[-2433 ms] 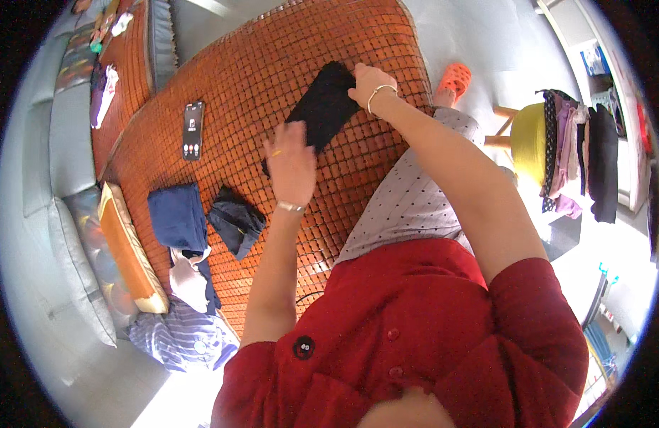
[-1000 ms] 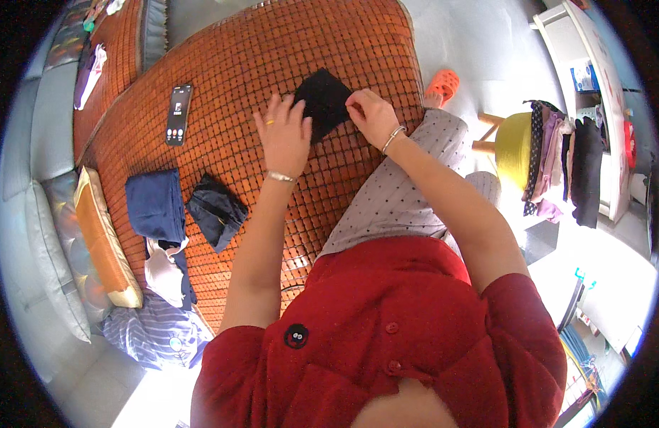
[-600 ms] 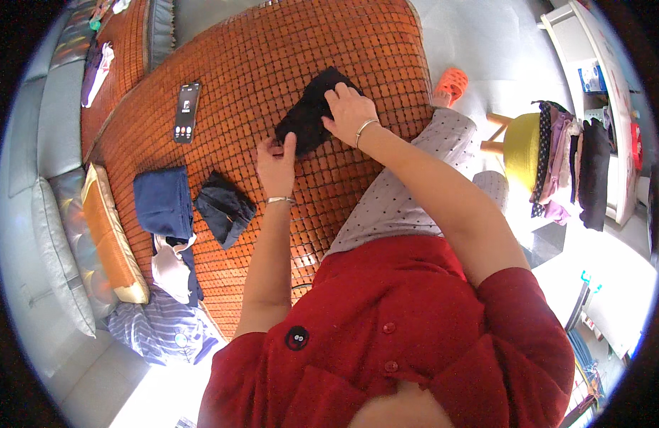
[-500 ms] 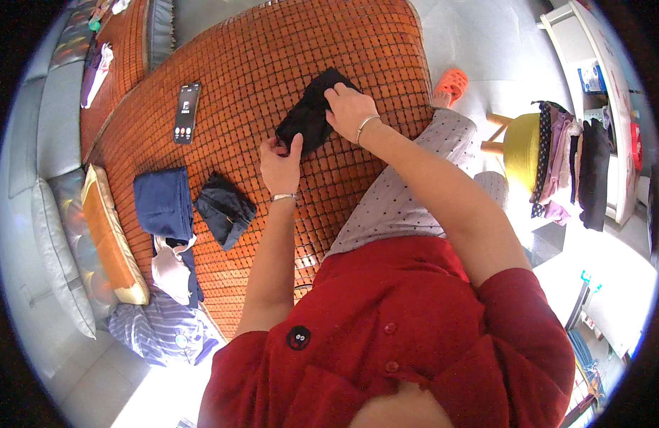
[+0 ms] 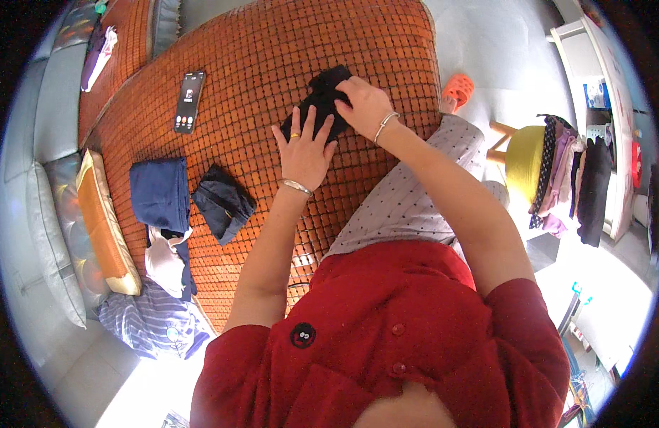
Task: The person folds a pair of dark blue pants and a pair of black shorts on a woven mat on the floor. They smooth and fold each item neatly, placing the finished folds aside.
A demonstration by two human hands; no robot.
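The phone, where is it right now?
In the head view the phone lies flat on the orange mat, upper left, apart from the left hand and above the folded blue garment.

Phone (image 5: 189, 101), folded navy clothes (image 5: 158, 194), orange slipper (image 5: 457, 89), possibly yellow stool (image 5: 525, 162).

- Hands: two, the left hand (image 5: 306, 153) and the right hand (image 5: 365, 105).
- Black folded garments under the hands: one (image 5: 319, 101).
- Folded garments lying apart on the woven mat (image 5: 272, 57): two, one blue (image 5: 158, 194) and one dark navy (image 5: 224, 202).
- Phones: one (image 5: 189, 101).
- Orange slippers on the floor: one (image 5: 457, 90).
- Yellow stools: one (image 5: 523, 162).
- Orange cushions: one (image 5: 107, 225).
- Bracelets: two, one per wrist.
- Rings: one, on the left hand.
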